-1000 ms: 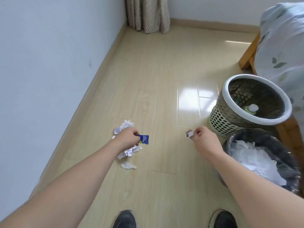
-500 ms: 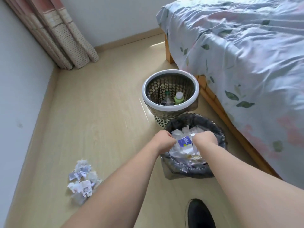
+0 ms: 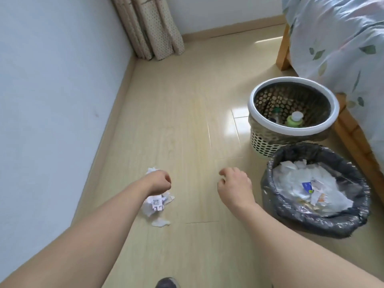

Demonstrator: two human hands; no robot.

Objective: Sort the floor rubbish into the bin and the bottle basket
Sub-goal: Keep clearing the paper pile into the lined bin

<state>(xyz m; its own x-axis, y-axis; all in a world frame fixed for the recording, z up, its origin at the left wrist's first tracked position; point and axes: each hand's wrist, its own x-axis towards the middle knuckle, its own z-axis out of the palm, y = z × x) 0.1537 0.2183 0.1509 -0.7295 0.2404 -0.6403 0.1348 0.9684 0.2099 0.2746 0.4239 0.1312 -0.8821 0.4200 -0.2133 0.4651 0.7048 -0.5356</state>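
Left hand (image 3: 159,182) is curled right over the paper scraps (image 3: 156,203) on the floor; can't tell if it's got hold of any yet. Right hand (image 3: 234,185) hangs loosely curled off to the side, holding nothing. That paper looks crumpled, feather-light and soft, so I'd just scrunch the whole wad from the top; the little flat bit (image 3: 160,222) nearest me probably needs a fingernail pinch. The bin (image 3: 315,222) with the black liner sits just past the right hand, the bottle basket (image 3: 270,142) beyond that, by the bed (image 3: 340,48). Bare floor between, nothing in the way.
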